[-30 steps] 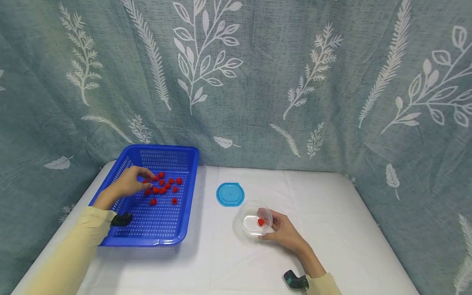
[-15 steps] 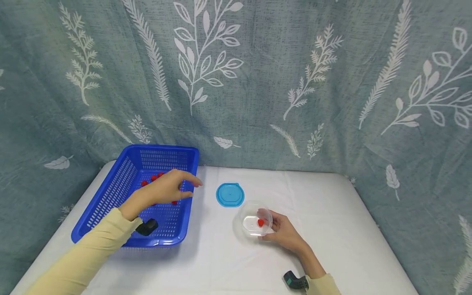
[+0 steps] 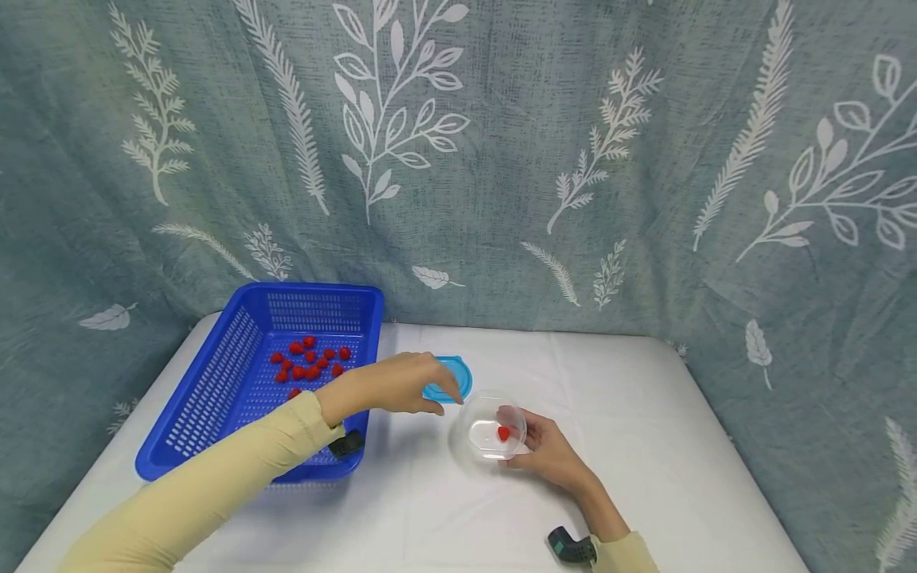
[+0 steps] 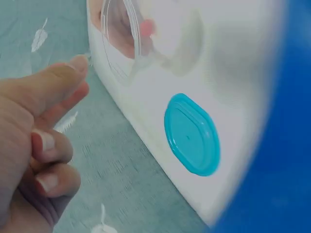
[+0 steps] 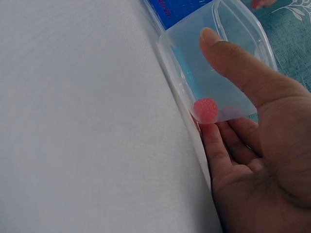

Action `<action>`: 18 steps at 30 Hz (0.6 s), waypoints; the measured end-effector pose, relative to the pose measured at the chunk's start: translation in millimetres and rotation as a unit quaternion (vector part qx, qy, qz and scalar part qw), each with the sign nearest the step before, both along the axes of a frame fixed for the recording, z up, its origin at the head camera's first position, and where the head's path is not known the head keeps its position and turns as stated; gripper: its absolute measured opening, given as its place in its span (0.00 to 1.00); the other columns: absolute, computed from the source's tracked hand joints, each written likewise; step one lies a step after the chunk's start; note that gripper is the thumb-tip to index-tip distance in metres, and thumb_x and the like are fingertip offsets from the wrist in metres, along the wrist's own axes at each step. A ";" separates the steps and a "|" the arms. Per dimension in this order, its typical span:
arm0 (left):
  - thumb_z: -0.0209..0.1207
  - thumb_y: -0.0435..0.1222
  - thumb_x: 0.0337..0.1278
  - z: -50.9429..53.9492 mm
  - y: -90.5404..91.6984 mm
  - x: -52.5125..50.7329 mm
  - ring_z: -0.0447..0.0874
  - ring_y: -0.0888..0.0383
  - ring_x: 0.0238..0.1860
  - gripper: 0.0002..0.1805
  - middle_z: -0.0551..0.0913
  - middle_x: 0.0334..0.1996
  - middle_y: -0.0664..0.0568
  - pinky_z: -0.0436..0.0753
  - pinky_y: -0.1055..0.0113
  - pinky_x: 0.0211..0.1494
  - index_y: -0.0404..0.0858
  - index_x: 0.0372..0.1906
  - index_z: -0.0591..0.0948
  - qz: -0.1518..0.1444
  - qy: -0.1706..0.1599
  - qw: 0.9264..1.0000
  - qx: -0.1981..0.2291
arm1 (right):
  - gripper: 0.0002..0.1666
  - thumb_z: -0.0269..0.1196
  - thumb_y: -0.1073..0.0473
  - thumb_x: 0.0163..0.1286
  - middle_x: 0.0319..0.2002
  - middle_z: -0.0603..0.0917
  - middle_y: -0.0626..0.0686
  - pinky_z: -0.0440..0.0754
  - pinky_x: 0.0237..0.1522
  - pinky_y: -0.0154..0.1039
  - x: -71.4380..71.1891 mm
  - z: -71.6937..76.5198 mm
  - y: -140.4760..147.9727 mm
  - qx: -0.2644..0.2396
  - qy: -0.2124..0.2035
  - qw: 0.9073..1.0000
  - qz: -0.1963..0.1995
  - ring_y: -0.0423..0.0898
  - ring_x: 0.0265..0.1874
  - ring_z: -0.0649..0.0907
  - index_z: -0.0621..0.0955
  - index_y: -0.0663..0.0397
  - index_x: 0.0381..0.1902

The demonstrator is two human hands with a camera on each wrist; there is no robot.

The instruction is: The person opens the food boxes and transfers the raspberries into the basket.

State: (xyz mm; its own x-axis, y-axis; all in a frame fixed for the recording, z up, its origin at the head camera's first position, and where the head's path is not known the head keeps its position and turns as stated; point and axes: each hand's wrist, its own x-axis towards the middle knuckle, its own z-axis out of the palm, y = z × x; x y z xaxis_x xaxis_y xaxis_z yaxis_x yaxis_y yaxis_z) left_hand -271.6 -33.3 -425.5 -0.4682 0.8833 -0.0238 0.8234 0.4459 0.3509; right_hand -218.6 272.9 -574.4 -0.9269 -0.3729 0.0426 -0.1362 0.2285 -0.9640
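My left hand (image 3: 411, 383) is over the table, left of the clear plastic tub (image 3: 481, 438). A red raspberry (image 5: 255, 4) shows at its fingertips at the top edge of the right wrist view; in the left wrist view the fingers hide it. My right hand (image 3: 550, 454) holds the tub by its right side, with the thumb against the wall and fingers low down around it. Inside the tub lies one red raspberry (image 5: 206, 110). Behind the left hand, the blue lid (image 4: 192, 136) lies flat on the table, partly covered in the head view.
A blue plastic basket (image 3: 243, 398) stands at the left of the table with several red raspberries (image 3: 313, 372) on its floor. The left forearm crosses its front right side. White cloth (image 3: 630, 398) covers the table, and a green leaf-patterned curtain (image 3: 501, 159) hangs behind.
My left hand has come up out of the basket and moved right, past its rim, to beside the tub. The right hand and tub have stayed in place.
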 end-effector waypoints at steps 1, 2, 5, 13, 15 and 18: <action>0.70 0.40 0.61 1.1 4.9 -1.0 0.82 0.62 0.58 0.15 0.87 0.52 0.64 0.79 0.60 0.63 0.51 0.53 0.88 -0.006 0.005 1.000 -0.005 | 0.53 0.79 0.68 0.51 0.72 0.70 0.63 0.69 0.67 0.30 -0.2 -0.2 0.1 -0.002 0.000 1.000 0.002 0.58 0.74 0.67 0.68 0.64 0.73; 0.70 0.40 0.61 2.5 9.6 -1.4 0.82 0.62 0.58 0.15 0.87 0.52 0.64 0.79 0.60 0.62 0.51 0.53 0.89 -0.013 0.008 1.000 -0.010 | 0.52 0.79 0.68 0.51 0.72 0.70 0.63 0.69 0.67 0.30 -0.2 0.0 0.1 -0.004 0.000 1.000 0.004 0.58 0.74 0.67 0.68 0.64 0.73; 0.71 0.39 0.60 4.3 25.1 -3.6 0.82 0.64 0.57 0.15 0.87 0.51 0.65 0.79 0.62 0.62 0.52 0.52 0.89 -0.034 0.011 0.999 -0.025 | 0.52 0.78 0.68 0.52 0.72 0.71 0.64 0.69 0.67 0.30 0.0 0.5 0.4 -0.011 0.001 1.000 0.013 0.60 0.74 0.67 0.68 0.64 0.73; 0.75 0.38 0.54 -8.2 66.0 -14.3 0.83 0.61 0.54 0.17 0.88 0.47 0.67 0.80 0.71 0.52 0.53 0.50 0.90 -0.047 -0.032 0.997 -0.049 | 0.51 0.78 0.69 0.53 0.72 0.71 0.63 0.71 0.67 0.32 0.1 1.6 0.7 -0.015 0.012 1.000 0.024 0.56 0.72 0.70 0.68 0.63 0.73; 0.75 0.37 0.54 -14.3 73.1 -18.8 0.82 0.60 0.55 0.17 0.88 0.47 0.67 0.80 0.70 0.54 0.51 0.50 0.90 -0.045 -0.053 0.996 -0.054 | 0.51 0.77 0.69 0.53 0.72 0.70 0.63 0.71 0.67 0.32 0.2 1.8 1.0 -0.016 0.012 1.000 0.024 0.53 0.72 0.71 0.68 0.64 0.73; 0.74 0.34 0.54 -23.3 80.7 -24.5 0.80 0.61 0.56 0.17 0.89 0.48 0.65 0.79 0.68 0.60 0.48 0.51 0.90 -0.047 -0.086 0.993 -0.058 | 0.51 0.78 0.68 0.54 0.72 0.70 0.63 0.72 0.66 0.33 0.0 1.7 1.4 -0.012 0.013 1.000 0.023 0.49 0.71 0.73 0.68 0.64 0.73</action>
State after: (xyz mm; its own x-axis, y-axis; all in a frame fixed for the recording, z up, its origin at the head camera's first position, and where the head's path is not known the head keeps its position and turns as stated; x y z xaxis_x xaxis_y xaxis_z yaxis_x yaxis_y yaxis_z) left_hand -296.1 47.4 -448.8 -0.3637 0.9095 -0.2011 0.7952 0.4156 0.4414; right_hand -218.6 274.4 -572.7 -0.9070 -0.4143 0.0753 -0.1704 0.1977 -0.9653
